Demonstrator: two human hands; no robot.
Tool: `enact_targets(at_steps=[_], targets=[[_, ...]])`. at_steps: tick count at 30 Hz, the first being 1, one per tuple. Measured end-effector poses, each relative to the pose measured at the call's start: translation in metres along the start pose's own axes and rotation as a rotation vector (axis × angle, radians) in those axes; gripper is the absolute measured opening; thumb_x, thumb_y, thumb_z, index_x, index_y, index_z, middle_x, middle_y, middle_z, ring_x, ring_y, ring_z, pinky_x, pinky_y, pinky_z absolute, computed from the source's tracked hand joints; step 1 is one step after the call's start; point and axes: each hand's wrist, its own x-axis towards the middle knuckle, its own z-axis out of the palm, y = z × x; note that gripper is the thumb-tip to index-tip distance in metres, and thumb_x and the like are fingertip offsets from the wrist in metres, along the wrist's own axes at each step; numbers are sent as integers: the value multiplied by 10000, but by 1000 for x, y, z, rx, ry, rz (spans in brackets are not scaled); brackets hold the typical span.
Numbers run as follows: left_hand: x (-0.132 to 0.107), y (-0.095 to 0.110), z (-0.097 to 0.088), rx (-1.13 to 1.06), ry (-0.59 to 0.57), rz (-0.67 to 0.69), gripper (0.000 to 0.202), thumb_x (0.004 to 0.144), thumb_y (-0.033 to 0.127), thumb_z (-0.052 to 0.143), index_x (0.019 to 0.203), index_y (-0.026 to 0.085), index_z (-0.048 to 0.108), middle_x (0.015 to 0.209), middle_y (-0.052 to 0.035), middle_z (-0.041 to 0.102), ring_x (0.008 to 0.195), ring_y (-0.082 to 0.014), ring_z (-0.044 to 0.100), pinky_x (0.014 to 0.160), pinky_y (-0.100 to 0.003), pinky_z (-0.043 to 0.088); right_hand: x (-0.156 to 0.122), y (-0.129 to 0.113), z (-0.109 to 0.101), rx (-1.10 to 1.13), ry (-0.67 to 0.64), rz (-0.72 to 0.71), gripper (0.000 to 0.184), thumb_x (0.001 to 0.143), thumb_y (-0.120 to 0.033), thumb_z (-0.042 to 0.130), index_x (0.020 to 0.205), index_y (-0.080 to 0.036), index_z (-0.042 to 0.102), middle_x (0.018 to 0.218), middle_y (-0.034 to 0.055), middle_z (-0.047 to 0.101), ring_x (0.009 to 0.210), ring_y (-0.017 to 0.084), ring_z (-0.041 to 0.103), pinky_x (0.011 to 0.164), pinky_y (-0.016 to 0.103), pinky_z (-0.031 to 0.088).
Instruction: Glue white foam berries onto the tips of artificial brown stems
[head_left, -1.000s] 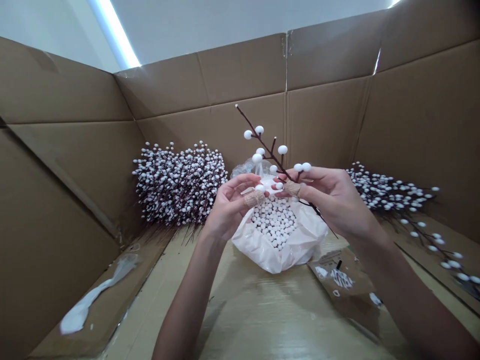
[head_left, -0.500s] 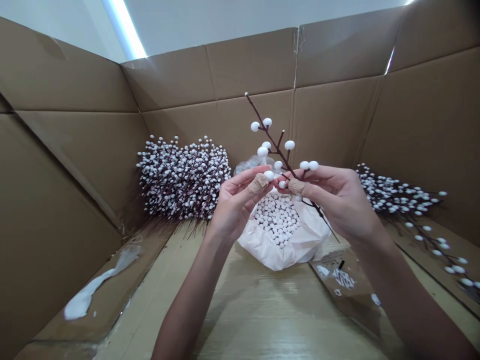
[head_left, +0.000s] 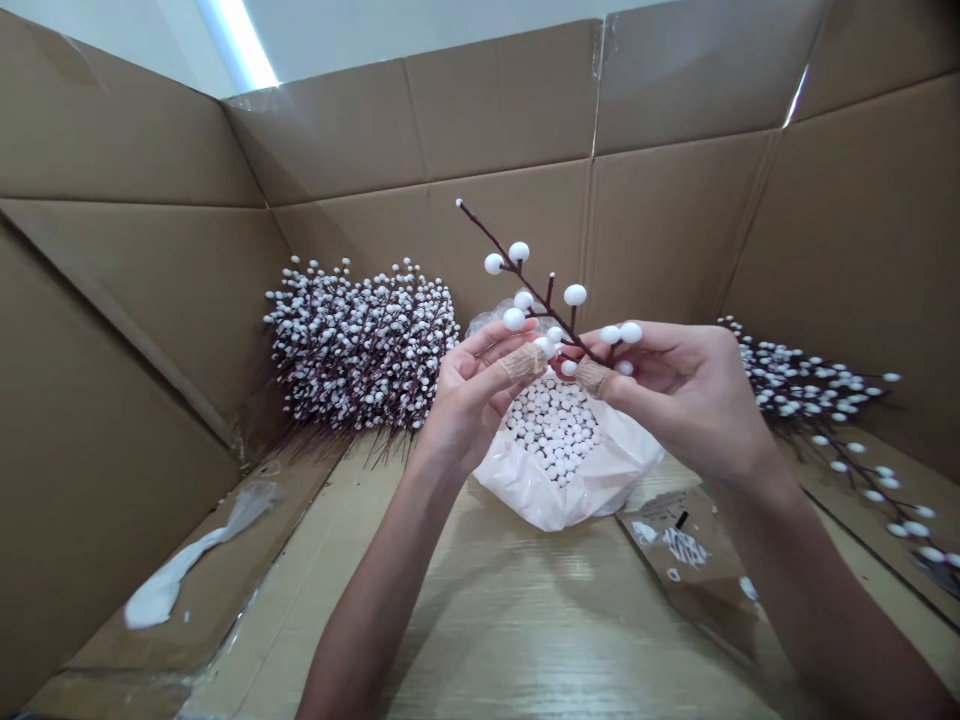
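Observation:
A dark twig [head_left: 534, 292] with several white balls on its side stems rises up and to the left from my right hand [head_left: 679, 395], which pinches its lower stem. Both thumbs wear tan tape. My left hand [head_left: 476, 385] pinches a small white ball [head_left: 545, 346] between thumb and forefinger against one of the twig's short stems. Right below both hands stands an open plastic bag [head_left: 525, 485] full of loose white balls [head_left: 553, 435].
A thick bundle of finished ball twigs [head_left: 360, 345] leans at the back left. More such twigs [head_left: 817, 390] lie at the right. Tall cardboard walls [head_left: 127, 330] close in the wooden tabletop [head_left: 517, 630]. A white plastic scrap [head_left: 184, 570] lies at the left; a cardboard piece [head_left: 694, 565] at the right.
The twig has tilted further to the left in my right hand. My left hand's thumb and forefinger have closed in on the ball at the twig's stem.

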Motion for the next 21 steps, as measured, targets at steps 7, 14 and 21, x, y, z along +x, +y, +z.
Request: enact_targets(at_steps=[7, 14, 21], targets=[[1, -1, -1, 12, 9, -3, 283, 667, 200, 728, 938, 182, 651, 946, -28, 714, 982, -210, 680, 873, -293, 546, 0, -1, 1, -29, 16, -14, 82, 710, -230, 739, 769, -175, 725, 743, 25, 682, 695, 160, 651, 610, 276, 563], [2, -3, -1, -26, 23, -10, 307, 643, 178, 740, 938, 178, 654, 899, -14, 724, 884, -188, 704, 795, -257, 569, -1, -2, 1, -1, 22, 3, 108, 692, -167, 735, 800, -171, 728, 770, 29, 700, 738, 167, 662, 656, 278, 567], [1, -2, -2, 0, -10, -8, 364, 627, 185, 768, 953, 173, 608, 882, -18, 720, 834, -195, 709, 777, -291, 576, -2, -4, -1, -70, -70, -12, 82, 723, -141, 695, 788, -176, 732, 800, 29, 675, 711, 147, 602, 598, 256, 510]])
